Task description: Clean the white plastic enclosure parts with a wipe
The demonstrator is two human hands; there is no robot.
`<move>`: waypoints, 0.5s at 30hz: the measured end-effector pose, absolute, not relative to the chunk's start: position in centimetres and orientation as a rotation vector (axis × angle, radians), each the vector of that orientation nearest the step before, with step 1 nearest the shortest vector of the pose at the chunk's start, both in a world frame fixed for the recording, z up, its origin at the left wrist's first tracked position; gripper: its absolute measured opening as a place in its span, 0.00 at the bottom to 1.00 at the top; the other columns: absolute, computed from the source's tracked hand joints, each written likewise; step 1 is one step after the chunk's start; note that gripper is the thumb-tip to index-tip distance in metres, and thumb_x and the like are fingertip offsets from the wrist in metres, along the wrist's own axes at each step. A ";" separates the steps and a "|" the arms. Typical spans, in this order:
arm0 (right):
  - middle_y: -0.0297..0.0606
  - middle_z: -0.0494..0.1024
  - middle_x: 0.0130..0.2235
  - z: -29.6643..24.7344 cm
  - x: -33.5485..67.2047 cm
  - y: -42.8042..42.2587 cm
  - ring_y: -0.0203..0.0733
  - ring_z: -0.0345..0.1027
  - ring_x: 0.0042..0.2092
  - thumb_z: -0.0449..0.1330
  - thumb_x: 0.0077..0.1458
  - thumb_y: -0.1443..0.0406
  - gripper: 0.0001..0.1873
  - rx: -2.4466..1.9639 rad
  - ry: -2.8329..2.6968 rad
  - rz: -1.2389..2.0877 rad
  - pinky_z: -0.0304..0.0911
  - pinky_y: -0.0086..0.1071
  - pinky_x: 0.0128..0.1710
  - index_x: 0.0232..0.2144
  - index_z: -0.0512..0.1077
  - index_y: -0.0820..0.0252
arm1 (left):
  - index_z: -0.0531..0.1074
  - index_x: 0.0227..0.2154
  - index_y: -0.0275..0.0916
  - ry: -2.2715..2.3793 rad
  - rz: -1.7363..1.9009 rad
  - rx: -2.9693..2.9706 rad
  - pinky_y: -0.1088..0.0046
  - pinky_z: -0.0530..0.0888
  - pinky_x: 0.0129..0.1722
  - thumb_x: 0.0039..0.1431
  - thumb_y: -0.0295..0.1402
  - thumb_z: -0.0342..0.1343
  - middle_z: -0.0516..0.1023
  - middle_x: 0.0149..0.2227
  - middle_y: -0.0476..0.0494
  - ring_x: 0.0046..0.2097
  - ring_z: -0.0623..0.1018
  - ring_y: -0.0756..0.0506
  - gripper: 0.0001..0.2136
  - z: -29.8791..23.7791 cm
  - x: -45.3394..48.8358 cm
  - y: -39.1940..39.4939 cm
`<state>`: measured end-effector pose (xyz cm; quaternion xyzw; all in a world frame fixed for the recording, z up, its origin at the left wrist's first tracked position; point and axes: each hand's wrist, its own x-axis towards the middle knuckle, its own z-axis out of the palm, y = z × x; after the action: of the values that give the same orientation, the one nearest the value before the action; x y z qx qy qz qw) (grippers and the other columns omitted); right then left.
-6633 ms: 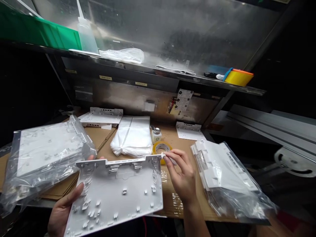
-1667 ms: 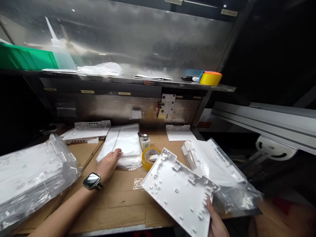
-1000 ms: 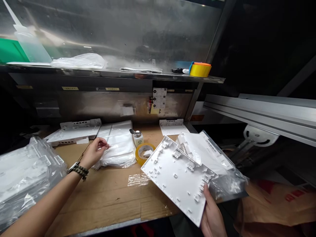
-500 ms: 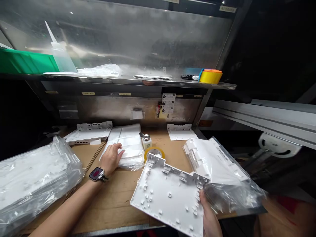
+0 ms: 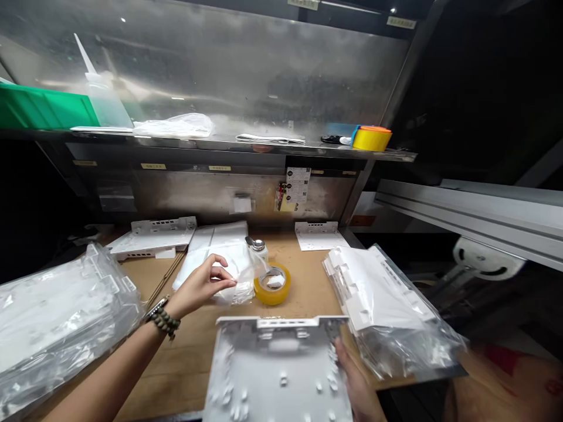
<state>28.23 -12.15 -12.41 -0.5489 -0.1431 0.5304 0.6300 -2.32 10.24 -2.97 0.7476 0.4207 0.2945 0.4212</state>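
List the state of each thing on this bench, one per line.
Left hand: pinching a clear bag up off the bag stack.
Right hand: gripping the white panel, ribbed side up.
Tape roll: lying flat.
Small bottle: upright, capped.
Right bagged panels: stacked, bag open.

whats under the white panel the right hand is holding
Brown cardboard covers the bench and runs under the white panel held by the right hand. The cardboard directly beneath is hidden by the panel.
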 end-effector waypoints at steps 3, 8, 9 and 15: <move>0.43 0.86 0.42 -9.9 24.9 -9.3 0.57 0.77 0.53 0.67 0.53 0.44 0.27 -1.029 -0.577 1.434 0.66 0.48 0.58 0.44 0.83 0.57 | 0.60 0.41 0.47 0.962 0.774 1.801 0.65 0.76 0.36 0.55 0.44 0.68 0.80 0.29 0.53 0.34 0.81 0.42 0.22 -3.3 -0.9 8.7; 0.41 0.85 0.45 -7.1 21.1 -4.3 0.52 0.77 0.50 0.65 0.58 0.44 0.29 -0.743 -0.891 1.672 0.64 0.43 0.56 0.55 0.78 0.53 | 0.62 0.40 0.46 0.902 0.836 1.761 0.67 0.75 0.35 0.52 0.42 0.72 0.77 0.29 0.53 0.33 0.80 0.44 0.23 -5.1 0.4 7.3; 0.41 0.85 0.45 -7.0 20.8 -3.7 0.51 0.77 0.49 0.65 0.58 0.45 0.30 -0.735 -0.915 1.685 0.64 0.43 0.55 0.56 0.78 0.54 | 0.63 0.40 0.45 0.877 0.842 1.753 0.66 0.76 0.37 0.54 0.43 0.70 0.77 0.32 0.51 0.35 0.80 0.44 0.21 -5.3 0.3 7.2; 0.41 0.85 0.45 -7.9 21.5 -3.7 0.50 0.78 0.47 0.65 0.57 0.44 0.33 -0.809 -0.869 1.702 0.65 0.43 0.54 0.59 0.75 0.53 | 0.63 0.43 0.44 0.781 0.854 1.648 0.56 0.78 0.51 0.63 0.43 0.62 0.74 0.53 0.40 0.48 0.83 0.40 0.14 -5.6 -1.0 6.8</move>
<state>21.55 -3.71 -7.93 -0.3357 -0.3605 0.7064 0.5084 -1.02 6.80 -5.62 0.6916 0.3277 0.3584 0.5347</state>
